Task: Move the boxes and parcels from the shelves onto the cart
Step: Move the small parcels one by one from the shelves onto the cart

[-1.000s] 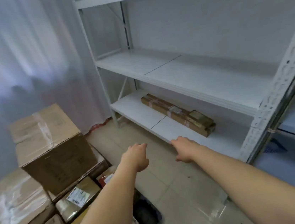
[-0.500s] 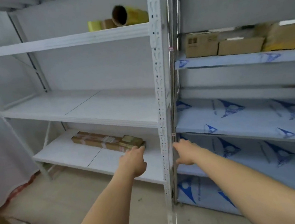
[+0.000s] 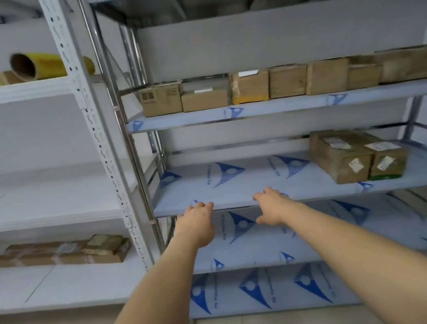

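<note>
Both hands reach forward at centre frame, empty, fingers loosely extended: left hand (image 3: 197, 224) and right hand (image 3: 273, 205), held apart just before the middle shelf (image 3: 237, 186) edge. Two taped boxes (image 3: 356, 153) sit at right on that shelf, well apart from the hands. A row of boxes (image 3: 288, 81) lines the shelf above. A flat parcel (image 3: 62, 253) lies on the white rack at lower left. Yellow rolls (image 3: 42, 65) rest at upper left

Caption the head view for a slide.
Both empty hands, left and right, reach toward a steel shelf holding taped boxes.
</note>
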